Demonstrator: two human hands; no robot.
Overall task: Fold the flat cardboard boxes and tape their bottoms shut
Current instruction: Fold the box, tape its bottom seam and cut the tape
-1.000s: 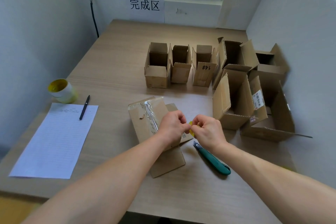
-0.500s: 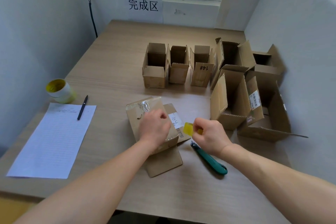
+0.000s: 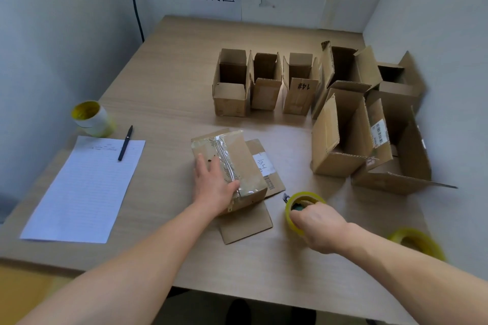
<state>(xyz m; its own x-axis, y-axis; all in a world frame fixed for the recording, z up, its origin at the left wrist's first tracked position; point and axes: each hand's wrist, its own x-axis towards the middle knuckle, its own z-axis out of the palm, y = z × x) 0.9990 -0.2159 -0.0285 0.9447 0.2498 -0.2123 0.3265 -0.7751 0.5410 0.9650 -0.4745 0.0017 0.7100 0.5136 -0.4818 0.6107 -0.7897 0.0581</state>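
While left hand (image 3: 213, 185) presses box (image 3: 241, 163), right hand (image 3: 320, 229) holds tape (image 3: 306, 195).

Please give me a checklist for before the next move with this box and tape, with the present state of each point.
1. Box held steady: ok, left hand lies flat on it.
2. Tape roll in grip: ok, right hand holds it.
3. Seam tape laid along the bottom: ok.
4. Tape pressed down fully: cannot tell.
5. Cutter reachable: ok, its tip shows beside the roll.
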